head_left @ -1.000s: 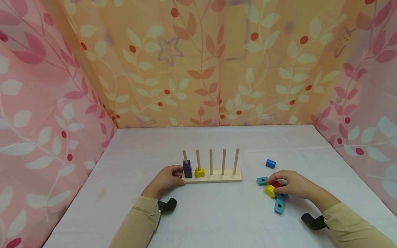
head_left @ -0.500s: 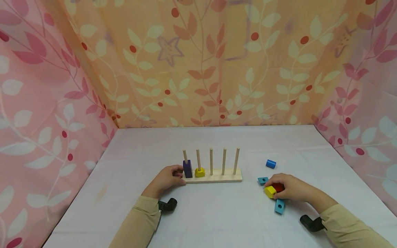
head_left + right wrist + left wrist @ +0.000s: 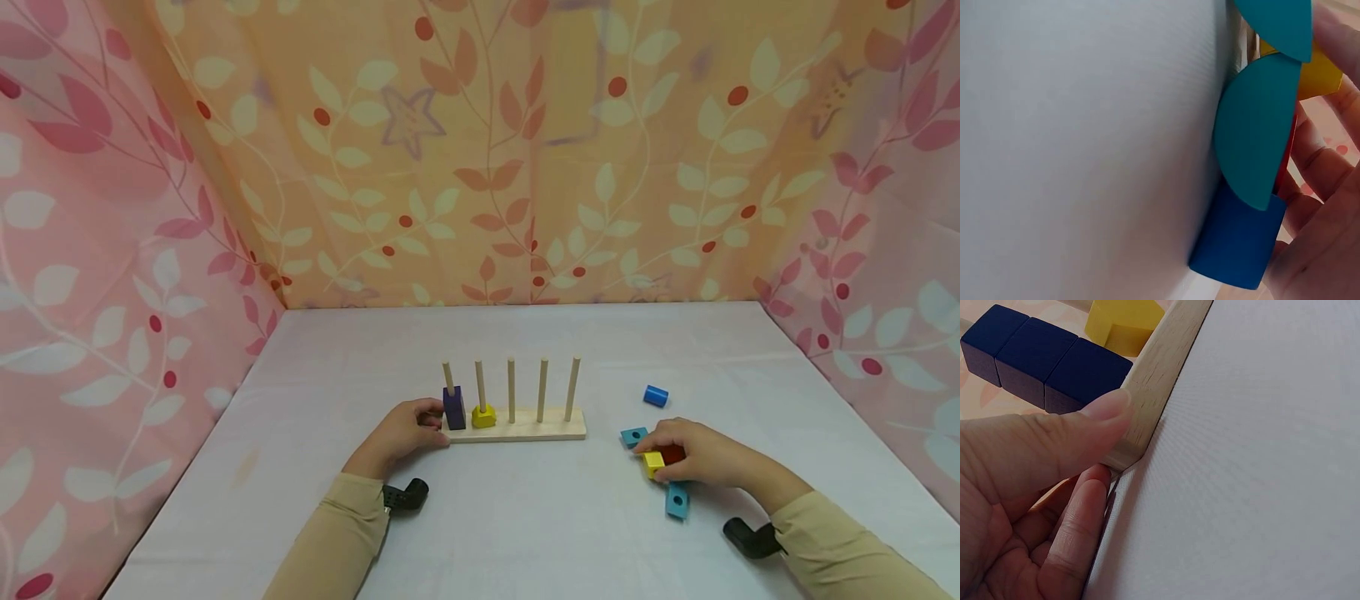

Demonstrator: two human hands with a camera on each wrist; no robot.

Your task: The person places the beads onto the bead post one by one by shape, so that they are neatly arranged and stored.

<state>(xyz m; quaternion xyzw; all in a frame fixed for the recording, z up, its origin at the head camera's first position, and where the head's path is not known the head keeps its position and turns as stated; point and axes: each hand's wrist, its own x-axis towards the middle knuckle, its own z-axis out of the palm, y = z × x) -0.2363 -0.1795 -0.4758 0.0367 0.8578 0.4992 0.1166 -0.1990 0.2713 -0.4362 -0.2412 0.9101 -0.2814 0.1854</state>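
The small yellow faceted block (image 3: 653,464) lies right of centre, low in the head view, at the fingertips of the right hand (image 3: 697,452); that grip is narrowed to about the block's width, thumb and fingers pinching it from opposite sides. It looks like painted wood, so I would judge it light, stiff and hard to damage; the gloss suggests slightly slippery faces, so flat sides should hold better than edges or corners; whether it has a hole cannot be told from here.

A red block (image 3: 673,454) sits partly hidden under the palm; teal half-round blocks (image 3: 677,501) lie just above and below the fingers, near enough to be nudged; a blue cylinder (image 3: 656,396) lies further up on the white-covered tabletop (image 3: 525,517) and could roll.

At centre, the left hand (image 3: 401,427) has its grip curled round the left end of the pale wooden five-peg base (image 3: 525,429), thumb against the edge; this end seems a sound place to steady it, the base being rigid but probably light enough to slide; the leftmost peg carries a stack of dark blue cubes (image 3: 453,409), and the next peg a yellow piece (image 3: 483,417).
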